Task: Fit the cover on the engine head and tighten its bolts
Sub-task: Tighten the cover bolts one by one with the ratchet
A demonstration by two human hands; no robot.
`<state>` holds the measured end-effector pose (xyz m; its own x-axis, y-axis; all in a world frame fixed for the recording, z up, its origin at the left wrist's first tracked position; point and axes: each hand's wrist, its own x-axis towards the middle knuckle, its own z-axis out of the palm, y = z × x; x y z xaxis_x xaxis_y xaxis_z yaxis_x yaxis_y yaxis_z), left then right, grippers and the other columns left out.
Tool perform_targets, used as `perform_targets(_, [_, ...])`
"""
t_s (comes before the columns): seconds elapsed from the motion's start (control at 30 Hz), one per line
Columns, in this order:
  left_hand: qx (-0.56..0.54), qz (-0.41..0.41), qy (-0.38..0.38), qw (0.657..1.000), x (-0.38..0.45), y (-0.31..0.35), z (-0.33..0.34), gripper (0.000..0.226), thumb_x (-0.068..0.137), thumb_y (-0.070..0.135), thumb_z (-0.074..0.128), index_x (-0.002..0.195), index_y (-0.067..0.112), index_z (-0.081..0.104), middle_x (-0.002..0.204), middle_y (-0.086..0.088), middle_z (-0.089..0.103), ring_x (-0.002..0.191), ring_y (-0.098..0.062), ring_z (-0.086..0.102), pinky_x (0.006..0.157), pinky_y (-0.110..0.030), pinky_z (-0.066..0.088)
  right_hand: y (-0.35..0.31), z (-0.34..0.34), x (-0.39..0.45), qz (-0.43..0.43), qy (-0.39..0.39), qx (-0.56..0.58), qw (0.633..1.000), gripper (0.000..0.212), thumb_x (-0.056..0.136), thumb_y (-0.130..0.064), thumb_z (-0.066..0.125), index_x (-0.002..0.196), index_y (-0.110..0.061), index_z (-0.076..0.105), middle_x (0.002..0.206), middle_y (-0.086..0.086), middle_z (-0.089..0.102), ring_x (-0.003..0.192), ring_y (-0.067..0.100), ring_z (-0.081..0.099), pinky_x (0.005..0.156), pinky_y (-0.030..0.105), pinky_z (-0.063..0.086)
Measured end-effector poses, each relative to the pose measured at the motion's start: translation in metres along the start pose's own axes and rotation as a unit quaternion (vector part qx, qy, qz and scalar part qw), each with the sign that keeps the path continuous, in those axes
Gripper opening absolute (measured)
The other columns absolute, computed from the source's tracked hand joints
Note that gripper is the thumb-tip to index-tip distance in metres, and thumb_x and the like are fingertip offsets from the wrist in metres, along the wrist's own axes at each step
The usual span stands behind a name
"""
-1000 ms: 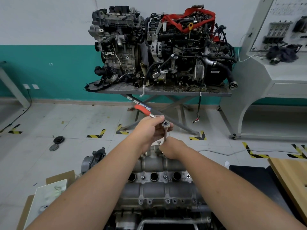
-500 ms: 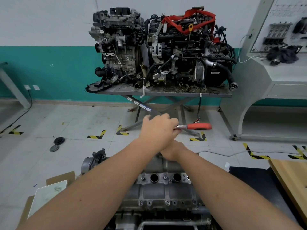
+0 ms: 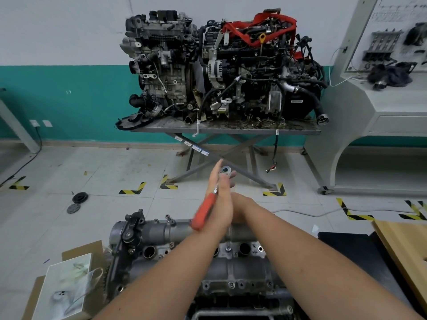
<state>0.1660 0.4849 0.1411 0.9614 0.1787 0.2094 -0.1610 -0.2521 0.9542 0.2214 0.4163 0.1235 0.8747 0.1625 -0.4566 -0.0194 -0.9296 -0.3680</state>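
Cover (image 3: 184, 232) seated on engine head (image 3: 231, 271), lower centre of frame. Left hand (image 3: 220, 204), fingers straight, presses ratchet wrench (image 3: 208, 207) at centre, likely spinning it on a far-edge bolt. Right hand (image 3: 242, 209) behind it; grip cannot be told

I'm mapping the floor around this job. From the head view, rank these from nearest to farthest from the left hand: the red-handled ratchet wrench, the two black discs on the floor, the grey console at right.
1. Red-handled ratchet wrench: against the left hand.
2. Two black discs: floor, far left.
3. Grey console: far right, by the wall.
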Motion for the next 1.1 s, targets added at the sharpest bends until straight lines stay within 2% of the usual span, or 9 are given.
perform_targets(0.07, [-0.148, -0.110, -0.005, 0.983, 0.007, 0.003, 0.003, 0.050, 0.104, 0.054, 0.030, 0.101, 0.037, 0.076, 0.100, 0.009, 0.077, 0.103, -0.009, 0.068, 0.096, -0.035, 0.048, 0.004, 0.002, 0.004, 0.011, -0.009, -0.019, 1.000, 0.038, 0.094, -0.031, 0.052, 0.126, -0.013, 0.059, 0.129, 0.012, 0.061, 0.117, 0.034, 0.057, 0.100, 0.044, 0.047])
perform_targets(0.13, [-0.236, -0.185, -0.004, 0.954, 0.018, 0.008, -0.002, 0.056, 0.105, 0.052, 0.032, 0.082, 0.030, 0.078, 0.093, 0.004, 0.078, 0.101, -0.014, 0.070, 0.091, -0.039, 0.049, 0.009, 0.004, 0.006, 0.020, -0.001, -0.016, 1.000, 0.037, 0.092, -0.035, 0.046, 0.118, -0.014, 0.062, 0.121, 0.010, 0.065, 0.111, 0.034, 0.060, 0.096, 0.042, 0.048])
perform_targets(0.23, [-0.207, -0.191, -0.046, 0.958, 0.024, 0.014, -0.012, 0.041, 0.106, 0.044, 0.036, 0.095, 0.019, 0.067, 0.088, 0.000, 0.078, 0.095, -0.013, 0.073, 0.086, -0.039, 0.048, 0.011, 0.006, 0.010, 0.017, 0.012, -0.005, 1.000, 0.041, 0.089, -0.037, 0.041, 0.118, -0.018, 0.062, 0.121, 0.008, 0.065, 0.111, 0.032, 0.060, 0.098, 0.044, 0.048])
perform_targets(0.37, [-0.172, -0.191, -0.107, 0.961, 0.027, 0.014, -0.023, 0.052, 0.107, 0.037, 0.035, 0.075, 0.024, 0.074, 0.086, 0.000, 0.077, 0.092, -0.011, 0.073, 0.090, -0.040, 0.048, 0.014, 0.008, 0.016, 0.022, 0.016, 0.001, 1.000, 0.027, 0.087, -0.033, 0.038, 0.100, -0.020, 0.058, 0.113, 0.007, 0.065, 0.107, 0.031, 0.060, 0.095, 0.044, 0.049])
perform_targets(0.63, [-0.145, -0.230, -0.121, 0.955, 0.043, 0.032, -0.032, 0.023, 0.104, 0.033, 0.040, 0.096, 0.016, 0.053, 0.075, -0.002, 0.075, 0.076, -0.014, 0.073, 0.086, -0.040, 0.048, 0.014, 0.012, 0.017, 0.037, 0.037, 0.014, 0.999, 0.011, 0.085, -0.030, 0.044, 0.082, -0.021, 0.050, 0.097, 0.005, 0.063, 0.095, 0.030, 0.061, 0.090, 0.040, 0.051])
perform_targets(0.73, [-0.014, -0.175, -0.148, 0.973, 0.048, 0.040, -0.032, 0.025, 0.103, 0.032, 0.038, 0.101, 0.017, 0.058, 0.068, 0.000, 0.073, 0.063, -0.005, 0.068, 0.069, -0.033, 0.046, 0.014, 0.015, 0.018, 0.031, 0.041, 0.013, 0.999, 0.011, 0.086, -0.029, 0.043, 0.078, -0.023, 0.046, 0.090, 0.003, 0.059, 0.089, 0.027, 0.059, 0.080, 0.037, 0.049])
perform_targets(0.83, [0.135, -0.102, -0.216, 0.962, 0.050, 0.048, -0.029, 0.030, 0.102, 0.035, 0.040, 0.092, 0.020, 0.065, 0.065, 0.000, 0.071, 0.048, -0.001, 0.056, 0.058, -0.028, 0.041, 0.016, 0.016, 0.017, 0.012, 0.026, -0.018, 0.999, 0.016, 0.092, -0.027, 0.040, 0.094, -0.016, 0.052, 0.104, 0.007, 0.060, 0.096, 0.028, 0.057, 0.077, 0.037, 0.044])
perform_targets(0.97, [0.347, 0.069, -0.257, 0.899, 0.047, 0.049, -0.026, 0.025, 0.100, 0.039, 0.049, 0.086, 0.020, 0.057, 0.080, -0.001, 0.063, 0.068, -0.016, 0.059, 0.061, -0.032, 0.051, 0.016, 0.015, 0.012, -0.032, 0.037, -0.043, 0.998, 0.029, 0.097, -0.025, 0.041, 0.113, -0.015, 0.062, 0.114, 0.010, 0.064, 0.107, 0.033, 0.061, 0.087, 0.043, 0.050])
perform_targets(1.1, [0.513, 0.226, -0.146, 0.815, 0.036, 0.031, -0.028, 0.028, 0.097, 0.051, 0.049, 0.088, 0.025, 0.055, 0.095, 0.004, 0.046, 0.089, -0.022, 0.051, 0.072, -0.035, 0.033, 0.010, 0.009, -0.005, -0.088, 0.053, -0.073, 0.992, 0.026, 0.097, -0.014, 0.039, 0.117, -0.012, 0.057, 0.122, 0.014, 0.061, 0.106, 0.030, 0.057, 0.083, 0.038, 0.048])
